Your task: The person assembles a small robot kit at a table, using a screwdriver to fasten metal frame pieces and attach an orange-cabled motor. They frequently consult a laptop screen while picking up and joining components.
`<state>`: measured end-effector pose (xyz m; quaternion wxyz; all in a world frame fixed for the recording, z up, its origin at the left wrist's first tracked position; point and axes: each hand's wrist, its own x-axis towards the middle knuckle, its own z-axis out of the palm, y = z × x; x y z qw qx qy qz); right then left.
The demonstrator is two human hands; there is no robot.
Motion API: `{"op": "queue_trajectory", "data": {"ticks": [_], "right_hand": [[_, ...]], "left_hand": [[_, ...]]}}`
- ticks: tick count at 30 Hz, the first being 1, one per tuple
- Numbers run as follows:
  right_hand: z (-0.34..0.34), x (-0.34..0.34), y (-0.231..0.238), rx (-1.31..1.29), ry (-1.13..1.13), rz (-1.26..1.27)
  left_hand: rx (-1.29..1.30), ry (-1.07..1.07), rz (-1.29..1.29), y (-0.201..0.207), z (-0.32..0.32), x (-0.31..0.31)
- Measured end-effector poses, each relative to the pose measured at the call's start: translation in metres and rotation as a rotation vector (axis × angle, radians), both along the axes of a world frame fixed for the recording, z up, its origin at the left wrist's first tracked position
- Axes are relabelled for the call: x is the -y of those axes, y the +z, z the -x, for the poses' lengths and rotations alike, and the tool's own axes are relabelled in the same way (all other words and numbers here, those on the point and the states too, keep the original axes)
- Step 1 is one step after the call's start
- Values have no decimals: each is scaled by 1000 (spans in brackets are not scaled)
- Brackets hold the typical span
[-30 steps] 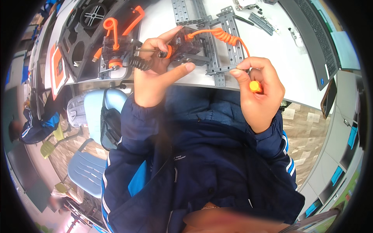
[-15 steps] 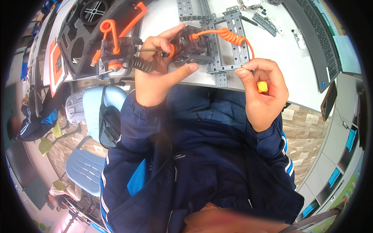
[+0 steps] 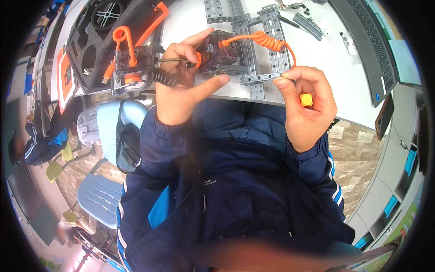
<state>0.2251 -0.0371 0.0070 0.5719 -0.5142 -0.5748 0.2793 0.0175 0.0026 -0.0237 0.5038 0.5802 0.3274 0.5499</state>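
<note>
My left hand (image 3: 179,93) is closed around a dark translucent motor module (image 3: 222,54) with an orange collar, its thumb stretched along the lower side. The module sits against a grey perforated metal frame (image 3: 277,59) on the table edge. From the module an orange coiled cable (image 3: 267,41) loops over the frame toward my right hand (image 3: 310,102). That hand's thumb and forefinger pinch at the frame's near right corner; anything small between them is hidden. A yellow-ended tool (image 3: 306,99), perhaps a screwdriver, is tucked in its curled fingers. Left of my left hand stands a second dark module (image 3: 133,59) with a black coiled cable.
A black foam-lined case (image 3: 90,59) with wheels lies at the left. To the right is a laptop (image 3: 367,41). Loose grey metal strips (image 3: 309,26) and small parts lie at the back of the white table (image 3: 326,56). A blue chair (image 3: 97,195) stands to the left.
The modules and frame have shifted very slightly left. Both hands keep their holds.
</note>
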Motion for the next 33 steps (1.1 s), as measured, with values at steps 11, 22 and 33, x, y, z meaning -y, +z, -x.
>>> {"op": "queue_trajectory", "data": {"ticks": [11, 22, 33], "right_hand": [[1, -1, -2, -43, 40, 10], [1, -1, -3, -20, 44, 1], [1, -1, -3, -64, 62, 3]], "left_hand": [[39, 15, 35, 2, -4, -1], [86, 13, 49, 4, -4, -6], [87, 7, 58, 3, -4, -6]]}}
